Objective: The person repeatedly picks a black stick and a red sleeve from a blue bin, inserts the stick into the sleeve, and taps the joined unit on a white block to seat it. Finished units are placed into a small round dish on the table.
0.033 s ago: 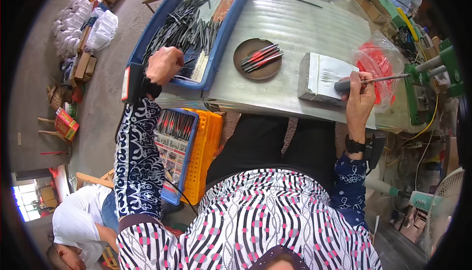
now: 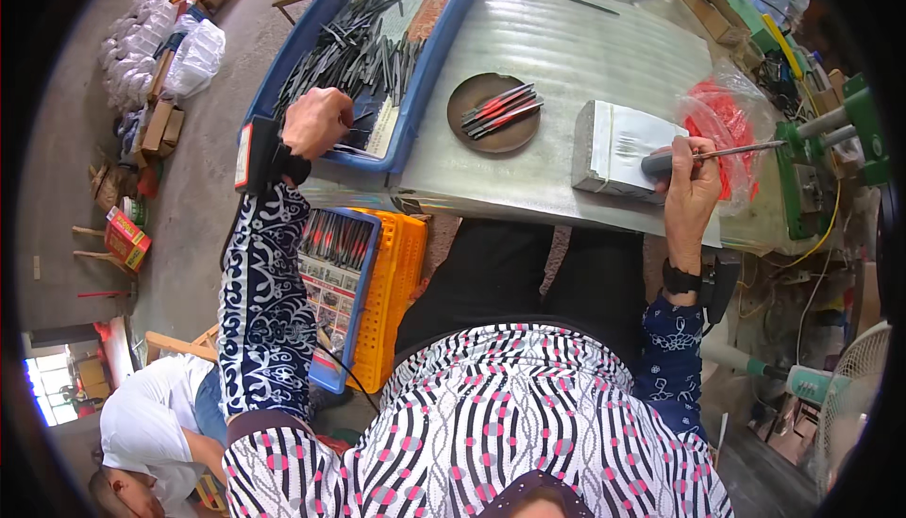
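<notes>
My left hand [image 2: 317, 123] is over the near left part of a blue plastic bin [image 2: 409, 145], fingers curled together. Whatever they pinch is hidden by the back of the hand. A heap of thin dark metal strips [image 2: 363, 51] lies in the bin beyond it. My right hand [image 2: 692, 183] grips a screwdriver [image 2: 658, 165] by its dark handle, its long metal shaft pointing right toward a green machine [image 2: 802, 178]. The handle's end is above a grey block [image 2: 604, 145] with a white sheet on top. Between the hands, a round brown dish [image 2: 467, 93] holds several red-and-grey pieces [image 2: 502, 110].
Right of the block lies a clear bag of red pieces [image 2: 722, 122]. Below the table edge, a blue tray [image 2: 363, 282] of red-and-black pieces rests on an orange crate [image 2: 401, 263]. A fan [image 2: 854, 395] stands lower right. A person in white [image 2: 156, 414] bends at lower left.
My left hand and forearm have shifted very slightly at the bin. My right hand and the screwdriver have stayed in place.
</notes>
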A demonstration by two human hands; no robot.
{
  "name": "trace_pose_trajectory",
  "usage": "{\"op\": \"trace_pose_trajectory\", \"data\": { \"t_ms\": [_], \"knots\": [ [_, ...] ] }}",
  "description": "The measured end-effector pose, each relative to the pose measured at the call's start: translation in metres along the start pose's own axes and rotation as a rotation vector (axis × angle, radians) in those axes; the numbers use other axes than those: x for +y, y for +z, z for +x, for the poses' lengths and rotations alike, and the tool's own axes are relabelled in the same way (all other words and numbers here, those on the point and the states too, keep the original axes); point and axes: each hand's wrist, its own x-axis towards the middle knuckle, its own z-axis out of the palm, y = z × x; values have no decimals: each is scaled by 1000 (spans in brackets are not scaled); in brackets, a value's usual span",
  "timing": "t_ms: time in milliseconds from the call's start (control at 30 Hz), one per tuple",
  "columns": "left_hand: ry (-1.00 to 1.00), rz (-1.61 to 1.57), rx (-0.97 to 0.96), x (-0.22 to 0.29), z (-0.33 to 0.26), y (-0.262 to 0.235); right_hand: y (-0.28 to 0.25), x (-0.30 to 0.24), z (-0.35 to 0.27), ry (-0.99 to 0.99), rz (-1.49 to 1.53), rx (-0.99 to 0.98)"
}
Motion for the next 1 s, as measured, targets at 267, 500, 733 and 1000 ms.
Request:
{"op": "trace_pose_trajectory", "data": {
  "t_ms": [267, 500, 733, 1000],
  "knots": [
    [280, -8, 105, -29, 17, 31, 0, 3, 0, -27, -125, 55],
    [128, 1, 88, -18, 16, 18, -42, -7, 8, -114, -342, 43],
    [13, -121, 362, -1, 6, 6, -91, 24, 23, -103, -645, -4],
    [63, -473, 561, 40, 2, -15, -77, 51, 33, -100, -938, -55]
  ]
}}
